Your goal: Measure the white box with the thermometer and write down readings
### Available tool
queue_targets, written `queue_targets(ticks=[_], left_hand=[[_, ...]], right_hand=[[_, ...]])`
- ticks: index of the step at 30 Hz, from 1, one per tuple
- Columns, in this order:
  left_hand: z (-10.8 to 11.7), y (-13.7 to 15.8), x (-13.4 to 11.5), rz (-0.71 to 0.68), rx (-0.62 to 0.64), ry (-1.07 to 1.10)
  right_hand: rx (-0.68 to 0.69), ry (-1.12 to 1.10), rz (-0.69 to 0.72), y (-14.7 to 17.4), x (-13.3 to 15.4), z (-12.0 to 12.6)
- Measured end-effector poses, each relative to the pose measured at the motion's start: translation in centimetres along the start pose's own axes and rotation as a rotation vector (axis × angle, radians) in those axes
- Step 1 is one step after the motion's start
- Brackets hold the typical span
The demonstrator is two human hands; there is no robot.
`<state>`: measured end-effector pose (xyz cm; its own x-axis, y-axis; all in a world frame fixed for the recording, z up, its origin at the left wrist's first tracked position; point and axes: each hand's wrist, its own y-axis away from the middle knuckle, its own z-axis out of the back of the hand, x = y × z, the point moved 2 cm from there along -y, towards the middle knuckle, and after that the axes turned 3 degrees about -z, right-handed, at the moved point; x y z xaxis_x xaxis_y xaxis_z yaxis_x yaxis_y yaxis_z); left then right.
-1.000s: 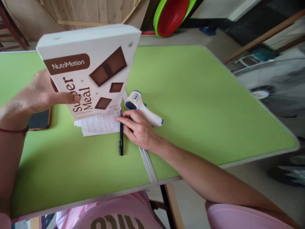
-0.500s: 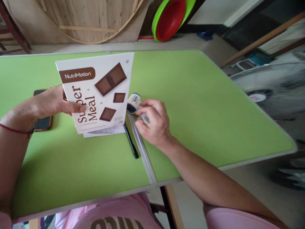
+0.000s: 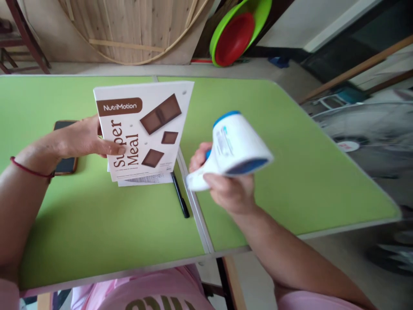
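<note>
My left hand (image 3: pixel 93 140) is closed on the side of a white box (image 3: pixel 174 159) printed with chocolate pieces and "NutriMotion Super Meal"; the thumb lies over its front and the other fingers are mostly hidden behind. My right hand (image 3: pixel 234 191) grips the handle of a white and blue infrared thermometer (image 3: pixel 238 142), raised above the table and a little blurred. A printed sheet (image 3: pixel 145 179) shows beneath the box. Just right of the sheet lies a black pen (image 3: pixel 180 196). Behind my left wrist is a phone (image 3: pixel 66 165) in a brown case, partly covered.
The green table (image 3: pixel 129 232) has a metal seam (image 3: pixel 196 211) across it. Beyond its far edge are a round wooden tabletop (image 3: pixel 135 26) and green and red basins (image 3: pixel 234 38). A fan (image 3: pixel 350 146) stands at the right, and a dark chair (image 3: pixel 30 38) at the far left.
My right hand has taken hold of the thermometer, lifted it off the table and turned it. The box in my left hand appears slightly further right as the view shifts.
</note>
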<state>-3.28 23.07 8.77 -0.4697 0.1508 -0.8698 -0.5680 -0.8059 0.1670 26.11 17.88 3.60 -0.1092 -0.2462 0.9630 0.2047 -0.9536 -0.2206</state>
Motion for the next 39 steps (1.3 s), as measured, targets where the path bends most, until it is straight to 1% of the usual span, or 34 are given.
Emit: queue_targets(ticks=[2, 3, 4, 5, 8, 12, 15, 20, 26, 30, 36, 39], left_hand=[[0.0, 0.0, 0.0, -0.003, -0.002, 0.002], [0.0, 0.0, -0.1, -0.007, -0.005, -0.003], [0.0, 0.0, -0.1, -0.016, -0.007, -0.012], [0.0, 0.0, -0.2, -0.028, -0.008, -0.024], [-0.1, 0.1, -0.5, -0.057, 0.005, -0.051], [-0.2, 0.2, -1.0, -0.075, 0.0, -0.076], [-0.2, 0.2, -0.9, -0.082, -0.005, -0.051], [0.0, 0.1, -0.5, -0.069, -0.011, -0.041], [-0.1, 0.1, -0.8, -0.106, 0.03, 0.013], [-0.1, 0.2, -1.0, -0.07, -0.003, -0.011], [-0.1, 0.3, -1.2, -0.059, 0.002, -0.011], [0.1, 0.3, -1.0, -0.052, -0.009, -0.033]], right_hand=[[0.332, -0.19, -0.142, 1.5, 0.6, -1.8], [0.445, -0.245, -0.204, 2.1, 0.7, -2.5], [0.514, -0.269, -0.255, 2.7, 0.7, -3.1], [0.541, -0.273, -0.297, 3.1, 0.5, -3.7], [0.51, -0.233, -0.355, 3.2, -0.2, -4.7], [0.464, -0.186, -0.356, 2.5, -0.6, -5.4], [0.453, -0.191, -0.361, 2.1, -0.4, -5.6], [0.464, -0.225, -0.423, 2.1, -0.3, -5.6], [0.446, -0.174, -0.391, 2.1, -0.2, -5.6], [0.419, -0.172, -0.414, 2.2, -0.3, -5.7], [0.449, -0.206, -0.428, 2.2, -0.4, -5.9], [0.462, -0.264, -0.426, 2.3, -0.7, -5.9]])
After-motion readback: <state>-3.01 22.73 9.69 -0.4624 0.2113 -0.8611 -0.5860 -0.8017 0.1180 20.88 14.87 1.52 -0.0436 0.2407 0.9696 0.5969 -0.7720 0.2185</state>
